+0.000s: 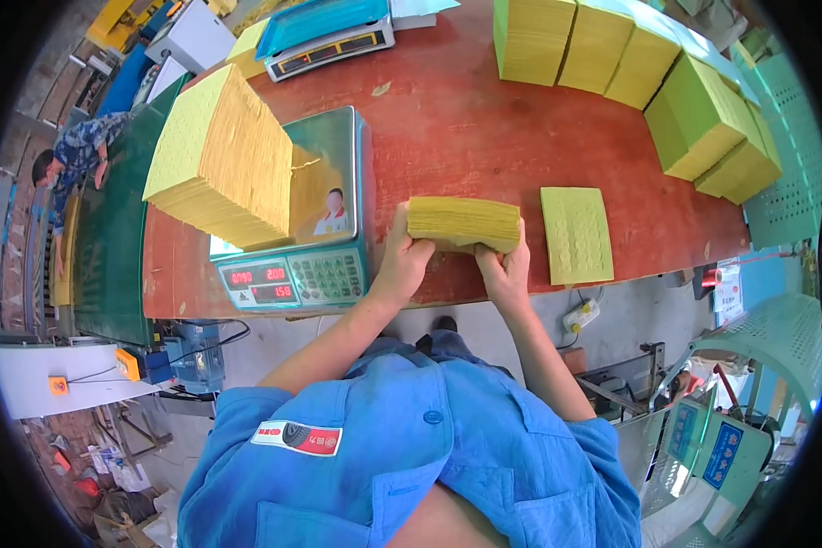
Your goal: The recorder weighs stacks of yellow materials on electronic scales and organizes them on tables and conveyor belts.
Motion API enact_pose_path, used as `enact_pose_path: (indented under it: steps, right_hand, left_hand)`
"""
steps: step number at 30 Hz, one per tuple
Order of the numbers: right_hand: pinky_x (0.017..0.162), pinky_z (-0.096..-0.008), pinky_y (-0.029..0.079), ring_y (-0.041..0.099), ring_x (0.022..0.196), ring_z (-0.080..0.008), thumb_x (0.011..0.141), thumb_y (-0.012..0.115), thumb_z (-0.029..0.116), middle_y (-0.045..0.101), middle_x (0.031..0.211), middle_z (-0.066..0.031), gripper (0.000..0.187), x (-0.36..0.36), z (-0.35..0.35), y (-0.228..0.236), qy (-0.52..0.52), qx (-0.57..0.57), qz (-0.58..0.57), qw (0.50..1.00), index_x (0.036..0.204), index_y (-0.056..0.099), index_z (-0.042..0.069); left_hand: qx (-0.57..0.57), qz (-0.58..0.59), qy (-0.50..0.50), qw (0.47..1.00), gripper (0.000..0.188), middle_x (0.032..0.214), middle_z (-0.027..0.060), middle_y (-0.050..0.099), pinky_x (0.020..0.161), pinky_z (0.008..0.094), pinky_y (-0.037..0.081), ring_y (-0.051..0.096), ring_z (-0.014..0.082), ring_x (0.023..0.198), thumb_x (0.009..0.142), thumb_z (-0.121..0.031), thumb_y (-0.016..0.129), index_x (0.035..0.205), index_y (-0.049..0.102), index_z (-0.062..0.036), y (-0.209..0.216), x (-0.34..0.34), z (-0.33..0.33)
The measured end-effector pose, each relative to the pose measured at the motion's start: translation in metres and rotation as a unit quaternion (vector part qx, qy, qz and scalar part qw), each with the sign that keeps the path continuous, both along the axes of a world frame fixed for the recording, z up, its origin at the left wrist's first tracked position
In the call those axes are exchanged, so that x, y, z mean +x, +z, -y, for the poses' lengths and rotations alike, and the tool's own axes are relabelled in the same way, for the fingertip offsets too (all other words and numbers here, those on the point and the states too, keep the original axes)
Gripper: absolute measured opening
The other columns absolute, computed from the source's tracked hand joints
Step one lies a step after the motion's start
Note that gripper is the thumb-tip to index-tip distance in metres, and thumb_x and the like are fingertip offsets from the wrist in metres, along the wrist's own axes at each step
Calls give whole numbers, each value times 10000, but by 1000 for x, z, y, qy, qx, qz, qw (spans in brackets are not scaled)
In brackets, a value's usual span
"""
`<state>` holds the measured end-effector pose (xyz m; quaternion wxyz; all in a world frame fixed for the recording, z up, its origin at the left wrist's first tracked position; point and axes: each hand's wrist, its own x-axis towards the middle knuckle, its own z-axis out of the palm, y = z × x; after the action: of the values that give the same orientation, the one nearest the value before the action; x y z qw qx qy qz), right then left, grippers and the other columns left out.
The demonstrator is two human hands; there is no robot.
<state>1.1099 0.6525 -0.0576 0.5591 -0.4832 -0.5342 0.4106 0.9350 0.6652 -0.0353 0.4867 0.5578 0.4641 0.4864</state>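
Between my two hands I grip a thick stack of yellow paper [464, 219], its layered edges facing up toward me. My left hand [402, 260] closes on the stack's left end, and my right hand [509, 265] on its right end; the thumbs press the near side. To the right, a thin yellow sheet pile [577, 236] with rows of stamped marks lies flat on the red table. On the left, a tall yellow paper stack [224, 160] stands on a digital scale [333, 274] with lit red figures.
Several tall yellow paper blocks [603, 50] line the far right of the red table [438, 119]. A second scale [329, 50] with a blue tray stands at the back. At far left, another person [73, 160] leans beside a green surface [119, 237]. A green perforated chair [758, 333] is at right.
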Motion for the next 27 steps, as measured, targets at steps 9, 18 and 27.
enact_pose_path:
  steps: [9,18,27]
  right_hand:
    - [848,-264,442,526,943,-121,803,518,-61,545,1005,-35,352,-19,-5,3,-46,43,-41,997,1145,485,13]
    - [865,-278,447,543,964,-149,835,540,-45,554,1042,-64,340,-8,1,5,-26,29,-23,999,1170,499,2]
    - [881,-322,469,587,995,-194,848,571,13,598,1048,-101,305,7,4,-20,4,47,103,994,1150,528,9]
  left_hand:
    - [-42,37,-24,998,446,1165,85,525,1016,310,366,474,172,1159,784,80,403,1215,482,-1,-32,-6,-2]
    - [38,-43,-32,998,355,1123,90,585,968,324,419,550,192,1083,844,44,451,1193,502,0,-31,-12,0]
    - [-11,-40,-56,998,255,1078,122,622,900,325,459,583,190,1015,934,-108,562,1163,535,2,-26,-14,6]
